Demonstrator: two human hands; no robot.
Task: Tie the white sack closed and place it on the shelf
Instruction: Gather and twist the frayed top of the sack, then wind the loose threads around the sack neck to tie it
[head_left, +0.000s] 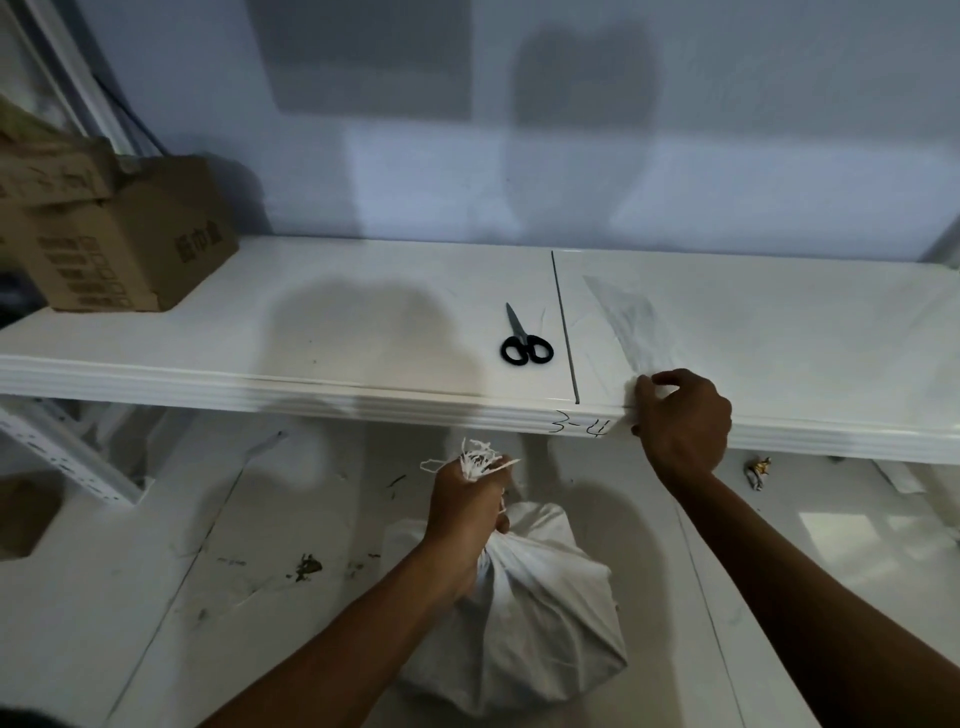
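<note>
The white sack (524, 623) stands on the floor below the shelf, bulging, its mouth gathered into a twisted neck. My left hand (467, 509) is closed around that neck, and frayed white threads stick out above my fist. My right hand (680, 415) is up at the front edge of the white shelf (311, 379), fingers closed on the near end of a thin white strip (628, 322) that lies flat on the shelf top and runs away towards the back.
Black-handled scissors (524, 338) lie shut on the shelf left of a dark seam. Brown cardboard boxes (119, 244) sit at the shelf's far left. "3-4" is written on the shelf edge. A crumpled scrap (757, 470) and dark smudges mark the floor.
</note>
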